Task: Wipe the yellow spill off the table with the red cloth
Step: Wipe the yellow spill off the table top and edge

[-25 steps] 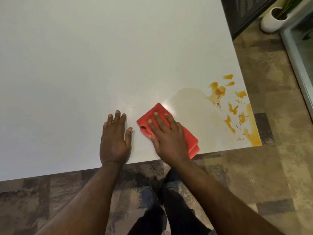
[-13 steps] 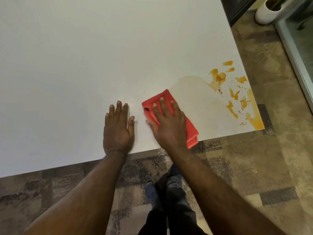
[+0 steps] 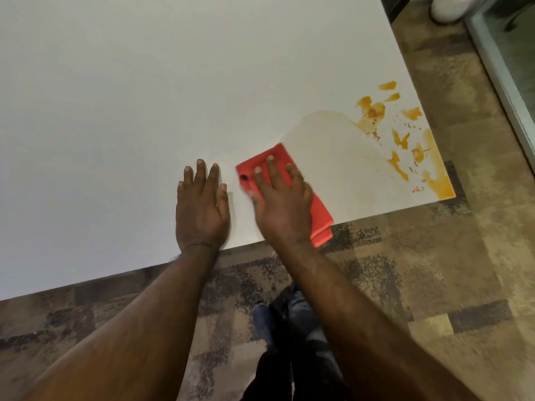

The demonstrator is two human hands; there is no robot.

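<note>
A folded red cloth (image 3: pixel 320 211) lies near the front edge of the white table (image 3: pixel 144 96), one corner hanging past the edge. My right hand (image 3: pixel 279 201) presses flat on top of it, fingers spread. My left hand (image 3: pixel 202 206) rests palm down on the bare table just to the left of the cloth. The yellow spill (image 3: pixel 405 140) covers the table's front right corner in patches and streaks. A pale wet smear (image 3: pixel 333 149) stretches from the cloth toward the spill.
The table's front edge runs diagonally below my hands; its right edge is beside the spill. Patterned carpet (image 3: pixel 419 270) lies below, with my legs and shoes (image 3: pixel 289 328). A white pot (image 3: pixel 448 7) stands on the floor at the top right, next to a glass door frame (image 3: pixel 506 82).
My right hand has slid the cloth slightly up and away from the table edge. The view has shifted, so the spill sits higher and further right. My left hand stays planted.
</note>
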